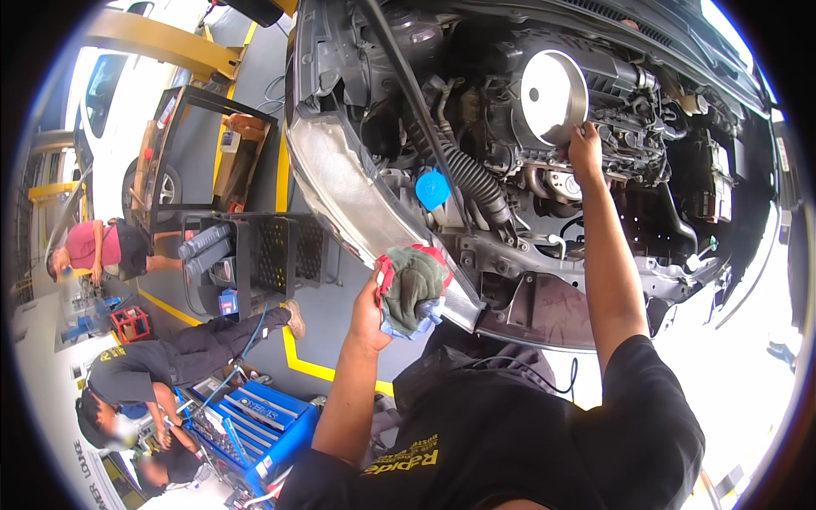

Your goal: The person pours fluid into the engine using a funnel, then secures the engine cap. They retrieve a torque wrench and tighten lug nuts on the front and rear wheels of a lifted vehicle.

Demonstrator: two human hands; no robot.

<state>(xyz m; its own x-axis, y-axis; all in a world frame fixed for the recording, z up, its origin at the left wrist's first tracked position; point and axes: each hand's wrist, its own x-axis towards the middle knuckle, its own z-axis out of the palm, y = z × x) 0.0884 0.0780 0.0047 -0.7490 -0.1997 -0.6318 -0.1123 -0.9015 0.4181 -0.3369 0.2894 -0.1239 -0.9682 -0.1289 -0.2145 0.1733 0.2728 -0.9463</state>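
Observation:
My left hand (368, 310) is closed on a bundle of rags (414, 289), grey-green in the middle with red and blue cloth round it. It is in front of the car's headlight (340, 170). My right arm reaches over the engine bay. The fingers of my right hand (585, 153) pinch the lower rim of a round, shallow metal dish (548, 98), its inside bright white with a dark round spot. Above the engine (625, 127), the dish hides part of it. Left of the engine are a ribbed black hose (476, 180) and a blue reservoir cap (432, 189).
A black prop rod (408, 85) crosses the bay's left side. On the left stand a blue tool cart (263, 425) and a black metal rack (217, 153). Several people work there, one in a dark shirt (127, 378) beside the cart. A battery (718, 183) sits at the bay's right.

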